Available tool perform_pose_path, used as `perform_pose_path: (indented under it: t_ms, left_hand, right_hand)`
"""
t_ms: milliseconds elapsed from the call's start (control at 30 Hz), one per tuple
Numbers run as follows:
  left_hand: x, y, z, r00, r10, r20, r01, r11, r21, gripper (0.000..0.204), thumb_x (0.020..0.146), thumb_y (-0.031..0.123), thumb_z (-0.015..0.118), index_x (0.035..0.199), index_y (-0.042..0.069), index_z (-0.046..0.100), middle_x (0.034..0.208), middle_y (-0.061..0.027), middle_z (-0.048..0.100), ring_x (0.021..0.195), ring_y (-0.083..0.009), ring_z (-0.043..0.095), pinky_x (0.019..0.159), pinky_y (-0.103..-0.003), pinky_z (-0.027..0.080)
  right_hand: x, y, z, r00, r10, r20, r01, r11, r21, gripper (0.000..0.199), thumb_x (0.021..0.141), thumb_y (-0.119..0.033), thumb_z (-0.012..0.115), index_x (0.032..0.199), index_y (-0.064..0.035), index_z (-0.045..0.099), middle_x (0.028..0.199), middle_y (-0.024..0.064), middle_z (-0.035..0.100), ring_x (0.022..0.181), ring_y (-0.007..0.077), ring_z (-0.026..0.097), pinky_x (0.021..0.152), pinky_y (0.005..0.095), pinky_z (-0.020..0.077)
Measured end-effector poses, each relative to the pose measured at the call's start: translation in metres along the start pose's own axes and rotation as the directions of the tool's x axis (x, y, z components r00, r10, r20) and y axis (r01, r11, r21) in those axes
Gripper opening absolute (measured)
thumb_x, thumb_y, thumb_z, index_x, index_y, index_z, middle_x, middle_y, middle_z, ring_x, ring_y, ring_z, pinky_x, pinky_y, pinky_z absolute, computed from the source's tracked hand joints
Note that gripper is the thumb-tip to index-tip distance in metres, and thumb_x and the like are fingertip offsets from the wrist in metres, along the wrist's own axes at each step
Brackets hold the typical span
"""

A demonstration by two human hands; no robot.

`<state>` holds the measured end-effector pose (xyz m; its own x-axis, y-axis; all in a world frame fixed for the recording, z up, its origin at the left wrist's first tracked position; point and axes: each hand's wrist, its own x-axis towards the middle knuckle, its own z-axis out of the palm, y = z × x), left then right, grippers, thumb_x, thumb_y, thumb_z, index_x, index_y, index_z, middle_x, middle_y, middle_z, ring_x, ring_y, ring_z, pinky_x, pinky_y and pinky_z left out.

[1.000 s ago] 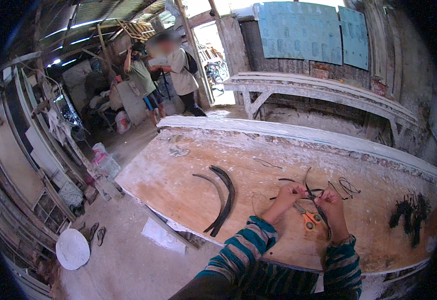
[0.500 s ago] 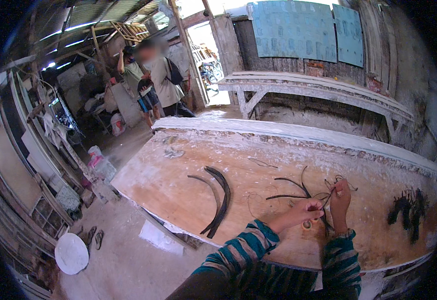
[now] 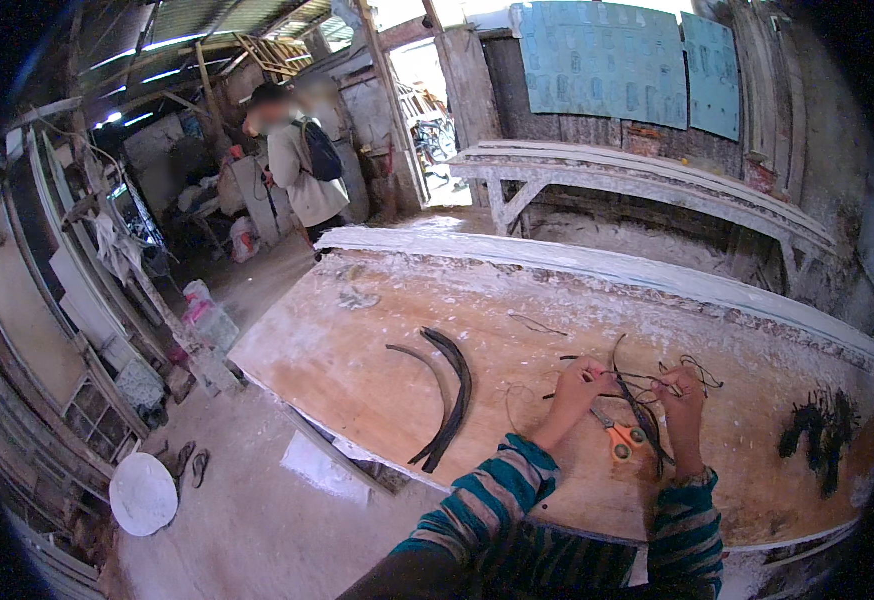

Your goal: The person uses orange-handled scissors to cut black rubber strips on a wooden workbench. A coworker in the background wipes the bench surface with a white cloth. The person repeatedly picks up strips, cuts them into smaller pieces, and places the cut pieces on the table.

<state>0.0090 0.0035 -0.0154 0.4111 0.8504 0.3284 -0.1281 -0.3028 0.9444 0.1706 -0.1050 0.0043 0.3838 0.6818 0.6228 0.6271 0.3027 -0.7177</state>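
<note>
My left hand (image 3: 577, 388) is closed in a pinch on one end of a thin black strip (image 3: 640, 378). The strip runs across to my right hand (image 3: 683, 392), whose fingers are pinched round its other part. Both hands are just above the wooden table, a little apart. Below and between them lie scissors (image 3: 621, 436) with orange handles, blades pointing toward my left hand. Other dark strips (image 3: 647, 425) cross the board beneath the hands, partly hidden by them. Further left, a bundle of long curved black strips (image 3: 454, 400) lies on the board.
A heap of short black pieces (image 3: 819, 436) lies at the table's right. Thin loops of cord (image 3: 539, 325) rest toward the back of the wooden table (image 3: 327, 350). A whitish bench (image 3: 647, 175) stands beyond. People (image 3: 307, 170) stand far left; a white bucket (image 3: 144, 494) is on the floor.
My left hand has moved left, away from the right hand, with the strip now stretched between them. The scissors are uncovered. In the background, a person with a backpack has shifted and turned.
</note>
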Motion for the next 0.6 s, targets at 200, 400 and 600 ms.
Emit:
perform_pose_path:
  t_ms: [200, 400, 600]
  left_hand:
    - [0.007, -0.011, -0.009, 0.991, -0.058, -0.118, 0.049, 0.996, -0.076, 0.012, 0.076, 0.01, 0.064, 0.084, 0.002, 0.059, 0.071, 0.0001, 0.056, 0.065, -0.0066, 0.051, 0.058, -0.02, 0.04]
    - [0.002, 0.007, -0.008, 0.974, -0.22, -0.057, 0.198, 0.945, -0.262, 0.007, 0.079, 0.003, 0.06, 0.085, 0.0, 0.059, 0.078, -0.0041, 0.061, 0.07, -0.0096, 0.055, 0.064, -0.021, 0.045]
    - [0.01, -0.016, -0.014, 0.996, -0.088, 0.015, 0.089, 0.979, -0.186, 0.006, 0.08, 0.007, 0.06, 0.084, 0.004, 0.06, 0.083, -0.0028, 0.064, 0.07, -0.0088, 0.053, 0.06, -0.024, 0.042]
  right_hand:
    - [-0.009, -0.02, 0.011, 0.914, 0.173, 0.368, -0.327, 0.851, 0.412, 0.004, 0.077, -0.003, 0.061, 0.078, 0.0001, 0.059, 0.095, 0.0058, 0.053, 0.083, 0.0137, 0.053, 0.078, 0.027, 0.0433]
    - [-0.014, -0.04, 0.008, 0.822, 0.087, 0.564, -0.449, 0.707, 0.546, 0.015, 0.084, -0.009, 0.055, 0.09, 0.0023, 0.062, 0.106, 0.0098, 0.053, 0.097, 0.0177, 0.053, 0.084, 0.0286, 0.0423]
    - [-0.014, -0.038, 0.007, 0.752, 0.064, 0.656, -0.526, 0.657, 0.54, 0.015, 0.082, -0.01, 0.059, 0.091, 0.0014, 0.063, 0.106, 0.0092, 0.054, 0.105, 0.0192, 0.049, 0.091, 0.0313, 0.0375]
